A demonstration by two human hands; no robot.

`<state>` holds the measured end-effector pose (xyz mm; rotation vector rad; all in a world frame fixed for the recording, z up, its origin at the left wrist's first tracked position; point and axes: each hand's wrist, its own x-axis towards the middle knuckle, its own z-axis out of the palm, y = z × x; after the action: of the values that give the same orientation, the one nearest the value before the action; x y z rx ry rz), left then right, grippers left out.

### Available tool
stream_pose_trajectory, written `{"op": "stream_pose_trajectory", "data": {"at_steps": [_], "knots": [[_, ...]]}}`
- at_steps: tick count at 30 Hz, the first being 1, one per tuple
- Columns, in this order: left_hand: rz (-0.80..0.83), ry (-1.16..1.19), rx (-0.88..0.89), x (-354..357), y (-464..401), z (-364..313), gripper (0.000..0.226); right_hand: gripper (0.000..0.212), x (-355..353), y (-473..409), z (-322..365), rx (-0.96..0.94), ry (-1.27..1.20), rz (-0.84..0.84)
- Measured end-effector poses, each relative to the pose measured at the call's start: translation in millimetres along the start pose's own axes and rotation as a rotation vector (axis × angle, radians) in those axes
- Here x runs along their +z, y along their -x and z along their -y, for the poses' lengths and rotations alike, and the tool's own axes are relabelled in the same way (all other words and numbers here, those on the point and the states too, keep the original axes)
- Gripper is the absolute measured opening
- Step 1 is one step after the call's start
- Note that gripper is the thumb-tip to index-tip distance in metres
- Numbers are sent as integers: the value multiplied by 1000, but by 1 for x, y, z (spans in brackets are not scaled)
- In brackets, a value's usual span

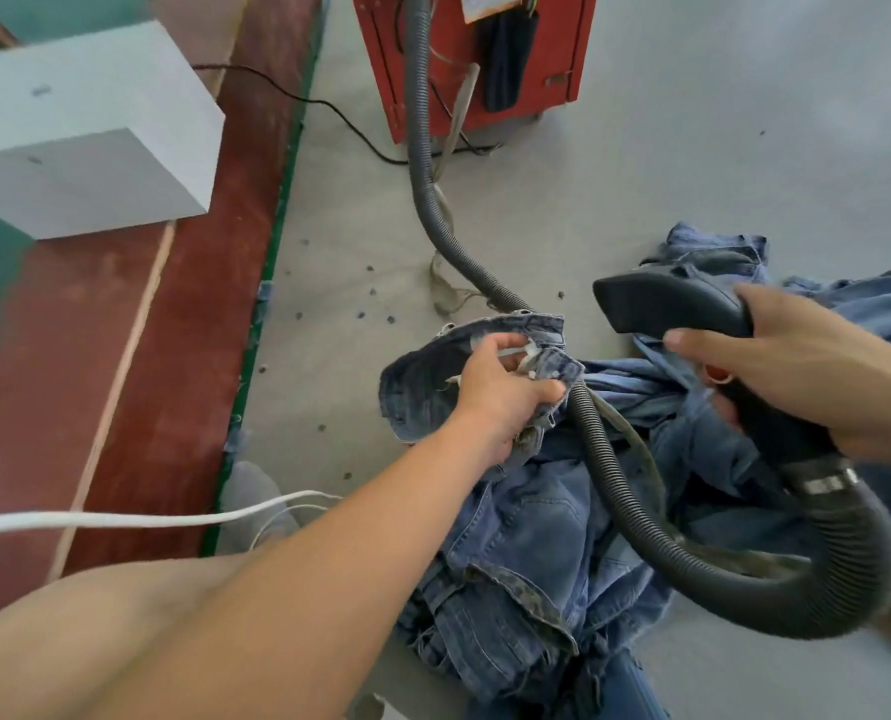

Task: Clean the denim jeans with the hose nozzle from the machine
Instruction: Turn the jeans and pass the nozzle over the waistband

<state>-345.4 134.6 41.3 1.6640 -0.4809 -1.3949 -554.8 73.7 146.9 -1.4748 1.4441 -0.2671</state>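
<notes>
Head view shows my left hand [506,392] clenched on a bunched edge of the jeans [516,553], near what looks like the waistband, lifting that part off the pile on the grey floor [563,210]. My right hand [796,366] is wrapped round the neck of the nozzle [667,304], thumb on the near side. The nozzle hangs clear of the cloth, its flat mouth pointing left toward the raised denim.

Procedure for this step, as I judge it:
1. Keep the held edge taut with the left hand, so the fabric lies flat and is not drawn into the mouth.
2. Bring the nozzle mouth square onto the denim and stroke along the weave, away from the gripping fingers.
3. Watch the hose [609,459]: it crosses over the jeans just beside the left hand and may drag the pile as the nozzle travels. Leave it some slack.

Materials. The jeans are mid-blue washed denim, heavy and creased, with frayed hems and a pale tag or thread at the held edge. The nozzle is matt black plastic, wedge-shaped, broad at the mouth. The hose is dark, ribbed and flexible, joined at the handle by a metal band, and runs back to the red machine [485,59]. More denim lies heaped at the right.
</notes>
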Motion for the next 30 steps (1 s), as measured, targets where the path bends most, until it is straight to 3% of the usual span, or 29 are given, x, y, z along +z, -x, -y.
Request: {"op": "stream_pose_trajectory", "data": {"at_steps": [7,11,14,20,26,30], "knots": [[31,-41,65,8,-10,2,63,23,7,5,-12,8,380,93],[164,-90,85,7,-3,9,60,25,18,-9,-10,26,353,36],[176,-31,72,4,0,12,57,27,11,-13,-2,16,302,-32],[228,77,66,0,3,3,66,28,16,3,1,-101,673,142],[217,155,42,1,0,13,73,28,18,-10,-5,-10,528,27],[221,199,14,2,-5,10,78,29,21,1,-4,74,449,200]]}}
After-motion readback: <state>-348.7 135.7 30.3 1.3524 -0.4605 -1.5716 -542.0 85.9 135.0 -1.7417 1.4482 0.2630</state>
